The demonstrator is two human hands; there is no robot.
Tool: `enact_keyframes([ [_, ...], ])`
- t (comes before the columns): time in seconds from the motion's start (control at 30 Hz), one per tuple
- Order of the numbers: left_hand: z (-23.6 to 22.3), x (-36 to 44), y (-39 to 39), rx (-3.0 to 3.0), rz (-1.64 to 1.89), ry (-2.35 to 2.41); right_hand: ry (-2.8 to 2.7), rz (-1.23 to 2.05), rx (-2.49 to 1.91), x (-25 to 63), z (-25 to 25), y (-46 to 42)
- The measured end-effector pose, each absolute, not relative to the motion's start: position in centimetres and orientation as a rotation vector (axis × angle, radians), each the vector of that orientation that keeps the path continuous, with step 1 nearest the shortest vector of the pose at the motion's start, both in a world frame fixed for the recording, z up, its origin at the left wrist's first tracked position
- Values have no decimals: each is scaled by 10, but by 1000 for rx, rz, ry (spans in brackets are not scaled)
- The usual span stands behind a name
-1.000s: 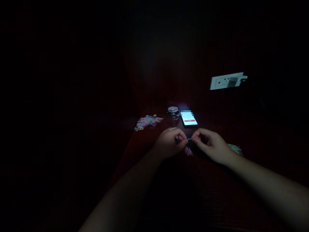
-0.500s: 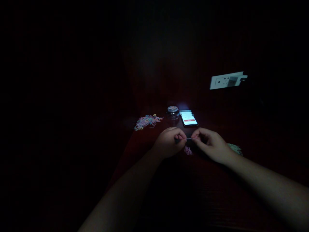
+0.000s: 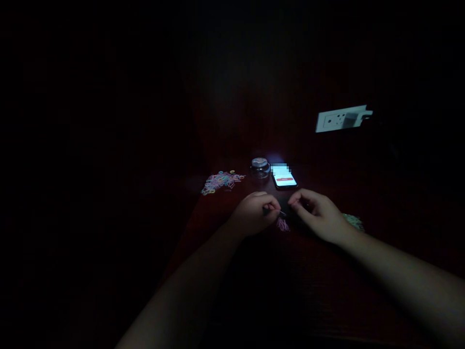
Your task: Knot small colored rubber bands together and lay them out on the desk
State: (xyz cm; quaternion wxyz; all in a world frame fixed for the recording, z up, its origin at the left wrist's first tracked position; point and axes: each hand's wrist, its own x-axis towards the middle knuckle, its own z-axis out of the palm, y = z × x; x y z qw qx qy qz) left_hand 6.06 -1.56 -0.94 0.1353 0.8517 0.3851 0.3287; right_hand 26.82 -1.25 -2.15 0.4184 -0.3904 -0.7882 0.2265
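My left hand (image 3: 256, 213) pinches a small pale purple rubber band (image 3: 283, 213) between thumb and forefinger, and its free end pokes out to the right. Across a short gap, my right hand (image 3: 317, 213) has its thumb and forefinger closed together, with nothing visible between them. Just below the fingertips lies a little heap of pink-purple rubber bands (image 3: 282, 224) on the dark red table (image 3: 290, 271). A pile of pale green bands (image 3: 353, 221) is partly hidden behind my right wrist.
Farther left, a loose pile of mixed-colour rubber bands (image 3: 221, 182) lies near the table's left edge. A clear lidded jar (image 3: 259, 167) stands beyond my hands, beside a lit phone (image 3: 284, 177). A socket plate (image 3: 340, 119) with a plug is on the wall. Much is in darkness.
Earlier the band was stretched between both hands. My right hand has let go of its end and moved slightly up and away; the band now stays only in my left hand.
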Motion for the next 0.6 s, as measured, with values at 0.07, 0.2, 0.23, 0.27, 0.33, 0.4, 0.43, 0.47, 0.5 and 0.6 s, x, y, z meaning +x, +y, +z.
enact_keyframes([
  [0.07, -12, 60, -13, 2501, 877, 1098, -1946, 562, -1000, 269, -22, -11],
  [0.2, -18, 59, -10, 2494, 770, 1098, -1893, 561, -1005, 269, -23, -10],
  [0.23, -19, 59, -9, 2479, 747, 1108, -1886, 558, -1006, 268, -23, -10],
  [0.27, -21, 59, -9, 2465, 727, 1117, -1881, 557, -1009, 268, -22, -10],
  [0.33, -23, 59, -8, 2454, 700, 1125, -1872, 556, -1021, 268, -22, -10],
  [0.4, -25, 59, -7, 2457, 694, 1125, -1864, 558, -1032, 268, -21, -10],
  [0.43, -25, 59, -7, 2462, 694, 1122, -1864, 561, -1035, 268, -21, -11],
  [0.47, -26, 59, -6, 2466, 696, 1121, -1865, 561, -1037, 268, -21, -11],
  [0.5, -26, 58, -6, 2469, 703, 1119, -1867, 560, -1039, 268, -20, -11],
  [0.6, -27, 58, -5, 2480, 721, 1120, -1872, 546, -1045, 268, -20, -11],
])
